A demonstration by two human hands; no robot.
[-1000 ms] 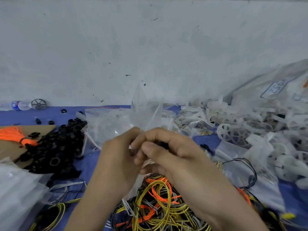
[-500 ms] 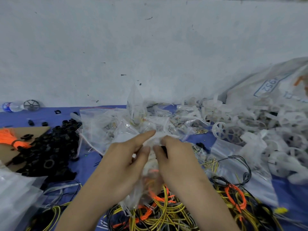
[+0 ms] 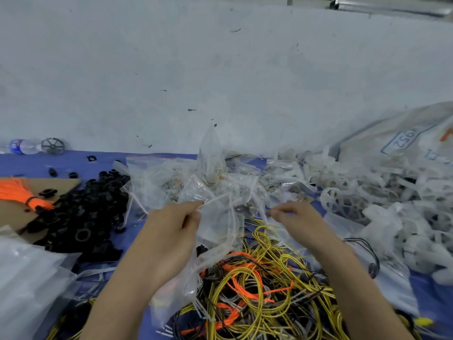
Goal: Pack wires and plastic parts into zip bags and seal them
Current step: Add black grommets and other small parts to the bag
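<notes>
The left hand (image 3: 171, 234) pinches the clear zip bag (image 3: 219, 231) by its top edge, mid-frame. The right hand (image 3: 301, 224) curls just beside it, and I cannot tell whether it holds anything. The bag looks light, limp and slippery, so it is best gripped along the stiffer zip strip, above the wires (image 3: 257, 289).

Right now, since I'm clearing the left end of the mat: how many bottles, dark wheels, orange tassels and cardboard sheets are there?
bottle: 1
dark wheel: 1
orange tassel: 1
cardboard sheet: 1
Total: 4
</notes>
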